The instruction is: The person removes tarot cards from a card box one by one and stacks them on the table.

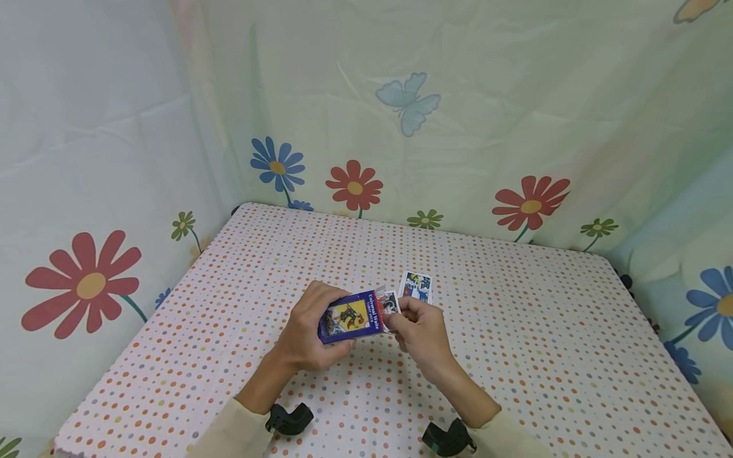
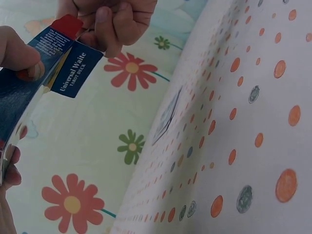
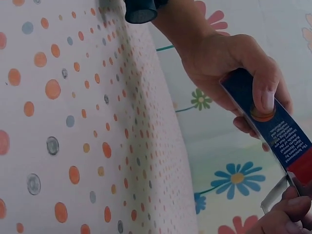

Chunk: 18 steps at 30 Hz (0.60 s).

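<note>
My left hand [image 1: 312,327] grips a blue tarot card box [image 1: 346,318] with a yellow picture on its face, held tilted above the table. The box's end flap [image 2: 77,70] stands open on the right side. At that open end, my right hand [image 1: 420,331] pinches picture cards [image 1: 389,304] that stick partly out; how many is hidden by the fingers. Past the right hand, a few picture cards [image 1: 418,286] lie on the table, their near edge covered by the hand. In the right wrist view, the left thumb [image 3: 265,100] presses on the box's side.
A white tablecloth [image 1: 515,337] with coloured dots covers the table. Flower-printed curtains [image 1: 458,127] hang behind it and on both sides. Black camera mounts [image 1: 291,420] sit on both wrists beside beige sleeves.
</note>
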Tool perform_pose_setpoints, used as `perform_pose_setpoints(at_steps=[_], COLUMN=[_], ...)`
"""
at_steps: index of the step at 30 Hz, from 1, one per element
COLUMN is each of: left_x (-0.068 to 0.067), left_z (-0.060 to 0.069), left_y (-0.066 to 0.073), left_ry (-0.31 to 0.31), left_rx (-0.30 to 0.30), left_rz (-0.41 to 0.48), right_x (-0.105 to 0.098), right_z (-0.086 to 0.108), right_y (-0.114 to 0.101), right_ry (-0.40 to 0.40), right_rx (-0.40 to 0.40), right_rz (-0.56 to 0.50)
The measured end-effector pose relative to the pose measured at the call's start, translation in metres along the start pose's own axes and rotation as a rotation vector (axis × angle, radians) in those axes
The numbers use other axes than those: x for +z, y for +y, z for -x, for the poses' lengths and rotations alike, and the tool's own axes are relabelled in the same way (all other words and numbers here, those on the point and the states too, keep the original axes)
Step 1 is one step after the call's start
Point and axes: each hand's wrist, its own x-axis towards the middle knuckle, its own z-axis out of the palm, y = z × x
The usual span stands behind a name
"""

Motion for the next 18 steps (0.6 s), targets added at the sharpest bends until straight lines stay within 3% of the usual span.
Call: perform_pose_setpoints(at_steps=[18], left_x=[-0.002], left_z=[0.0], left_y=[0.001], left_ry=[-0.005], left_rx=[-0.019], left_rz=[-0.01], right_x=[-0.014], right_z=[-0.003], right_y=[0.003], right_ry=[0.066], right_rx=[0.016], right_rz=[-0.093])
